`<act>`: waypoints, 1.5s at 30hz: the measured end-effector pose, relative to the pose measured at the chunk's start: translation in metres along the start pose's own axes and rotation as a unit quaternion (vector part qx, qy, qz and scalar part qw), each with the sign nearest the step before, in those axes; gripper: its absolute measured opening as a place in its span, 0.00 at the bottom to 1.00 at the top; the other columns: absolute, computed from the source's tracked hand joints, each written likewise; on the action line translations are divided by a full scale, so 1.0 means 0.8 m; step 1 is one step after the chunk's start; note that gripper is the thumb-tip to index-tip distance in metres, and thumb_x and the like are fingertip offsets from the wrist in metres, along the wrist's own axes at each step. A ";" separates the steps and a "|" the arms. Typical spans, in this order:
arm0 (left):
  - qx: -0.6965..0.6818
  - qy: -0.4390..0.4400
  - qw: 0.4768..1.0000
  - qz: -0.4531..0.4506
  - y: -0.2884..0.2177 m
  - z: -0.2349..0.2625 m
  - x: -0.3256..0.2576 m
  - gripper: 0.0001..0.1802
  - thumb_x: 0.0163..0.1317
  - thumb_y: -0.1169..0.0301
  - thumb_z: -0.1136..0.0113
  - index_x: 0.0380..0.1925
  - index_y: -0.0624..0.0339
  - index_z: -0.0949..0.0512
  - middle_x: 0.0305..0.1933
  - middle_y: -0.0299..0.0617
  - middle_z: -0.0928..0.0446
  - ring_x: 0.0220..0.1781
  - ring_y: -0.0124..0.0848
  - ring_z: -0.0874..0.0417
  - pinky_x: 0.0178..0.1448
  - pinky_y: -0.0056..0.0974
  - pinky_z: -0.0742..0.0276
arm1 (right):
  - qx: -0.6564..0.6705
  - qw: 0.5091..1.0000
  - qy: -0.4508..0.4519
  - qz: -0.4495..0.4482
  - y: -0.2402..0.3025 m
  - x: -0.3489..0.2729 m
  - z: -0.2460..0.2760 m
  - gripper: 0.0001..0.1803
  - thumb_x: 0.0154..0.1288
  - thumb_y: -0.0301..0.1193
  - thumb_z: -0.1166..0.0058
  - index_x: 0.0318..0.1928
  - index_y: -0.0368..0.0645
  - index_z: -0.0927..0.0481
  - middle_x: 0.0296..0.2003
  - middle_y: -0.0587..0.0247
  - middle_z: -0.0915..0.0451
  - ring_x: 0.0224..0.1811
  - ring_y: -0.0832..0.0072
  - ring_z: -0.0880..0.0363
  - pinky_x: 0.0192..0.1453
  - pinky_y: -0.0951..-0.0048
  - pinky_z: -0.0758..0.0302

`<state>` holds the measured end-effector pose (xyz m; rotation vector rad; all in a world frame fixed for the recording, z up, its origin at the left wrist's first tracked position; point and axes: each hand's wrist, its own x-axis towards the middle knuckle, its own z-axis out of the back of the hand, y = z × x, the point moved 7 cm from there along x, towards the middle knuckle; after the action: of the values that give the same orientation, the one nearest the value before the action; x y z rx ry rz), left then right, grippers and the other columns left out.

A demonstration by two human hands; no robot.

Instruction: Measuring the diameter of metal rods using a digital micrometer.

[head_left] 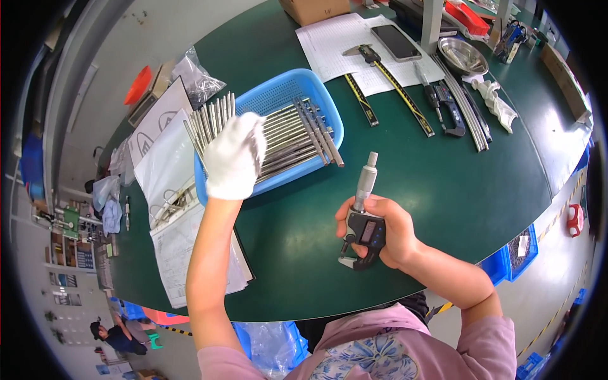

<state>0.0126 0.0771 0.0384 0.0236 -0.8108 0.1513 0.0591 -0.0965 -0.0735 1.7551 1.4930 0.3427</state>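
Note:
My right hand (396,231), bare, is wrapped round a digital micrometer (365,229), its silver thimble pointing up and away from me. Nothing shows between the micrometer's jaws. My left hand (232,158), in a white glove, is closed over the left part of a light blue plastic basket (336,117). Its fingers are curled, and whatever they hold is hidden. Many slim metal rods (288,134) lie in the basket, some crossing over others at its right side. More rods (214,116) lean together at the left rim, beside the glove.
An open ring binder (166,212) with papers lies left of the basket. At the far right are a caliper (369,54), a phone (396,42), a second micrometer (446,106), long grey strips (465,114), a metal bowl (463,56) and a crumpled white glove (494,104).

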 end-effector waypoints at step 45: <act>-0.586 0.049 0.743 0.320 -0.094 0.001 -0.161 0.10 0.52 0.87 0.52 0.32 0.62 0.36 0.29 0.44 0.31 0.23 0.22 0.29 0.26 0.24 0.30 | 0.119 0.991 0.043 -0.049 -0.007 0.005 0.002 0.36 0.57 0.58 0.74 0.33 0.34 0.29 0.22 0.55 0.25 0.11 0.78 0.34 0.14 0.82 0.37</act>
<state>-0.0652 -0.0132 -0.0515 -1.4756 -0.6595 0.2629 0.0570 -0.0937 -0.0798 1.8627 1.7356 0.1975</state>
